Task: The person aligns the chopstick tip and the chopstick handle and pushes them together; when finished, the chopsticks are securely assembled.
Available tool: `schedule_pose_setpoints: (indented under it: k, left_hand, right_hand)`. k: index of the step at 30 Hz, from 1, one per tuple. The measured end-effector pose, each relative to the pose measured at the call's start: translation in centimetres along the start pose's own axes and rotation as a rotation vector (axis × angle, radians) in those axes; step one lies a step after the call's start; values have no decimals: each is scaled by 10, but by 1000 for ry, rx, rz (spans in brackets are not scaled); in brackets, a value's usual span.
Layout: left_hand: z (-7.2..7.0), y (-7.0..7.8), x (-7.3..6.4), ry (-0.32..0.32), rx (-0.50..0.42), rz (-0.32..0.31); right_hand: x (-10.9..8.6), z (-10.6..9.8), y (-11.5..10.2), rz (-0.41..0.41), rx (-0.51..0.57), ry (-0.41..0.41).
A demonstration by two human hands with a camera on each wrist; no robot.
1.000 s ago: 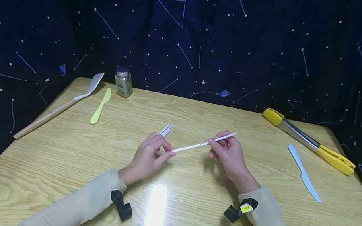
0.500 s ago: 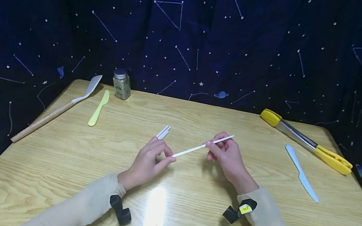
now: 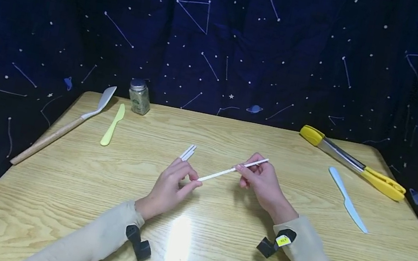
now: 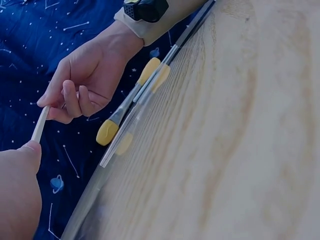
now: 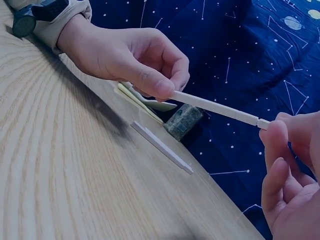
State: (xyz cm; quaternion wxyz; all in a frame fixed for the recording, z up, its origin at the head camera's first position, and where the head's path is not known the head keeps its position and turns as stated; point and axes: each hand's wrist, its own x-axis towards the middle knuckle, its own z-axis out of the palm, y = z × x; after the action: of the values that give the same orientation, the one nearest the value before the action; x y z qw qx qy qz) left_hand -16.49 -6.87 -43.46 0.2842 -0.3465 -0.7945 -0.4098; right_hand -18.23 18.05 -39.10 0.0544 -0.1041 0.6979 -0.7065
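Note:
My left hand [image 3: 166, 188] pinches one end of a slim white jointed stick [image 3: 218, 174], which looks like a two-piece chopstick, between thumb and forefinger. Further along, the thumb and fingers of my right hand [image 3: 264, 187] hold the same stick, and its far end sticks out beyond them. It hangs above the table, slanting up to the right. In the right wrist view a narrow seam crosses the stick [image 5: 217, 107] just beside the right fingertips. Loose white stick pieces [image 3: 189, 152] lie on the table behind my left hand, which partly hides them.
At the left lie a wooden-handled spatula [image 3: 62, 130] and a yellow-green knife [image 3: 113, 125], with a glass spice jar [image 3: 139, 97] at the back edge. Yellow-ended tongs [image 3: 350, 162] and a light-blue knife [image 3: 348, 199] lie at the right. A dark starry cloth [image 3: 225, 40] hangs behind.
The step at the stick's joint near my right hand has closed, and both parts now run in one straight line. Both hands keep their grip and have hardly moved.

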Motion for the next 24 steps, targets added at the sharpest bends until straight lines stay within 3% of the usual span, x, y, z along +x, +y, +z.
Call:
schedule_pose_setpoints:
  k: [13,18,24]
  left_hand:
    - [-2,2,-2,-29,35,25]
    - [-2,1,-3,-48,39,42]
    - [-3,-2,-4,-56,31,23]
  right_hand:
    - [0,1,3,28,31,-72]
    - [-1,2,8,3,66,-84]
    - [-3,3,13,13,87,-105]
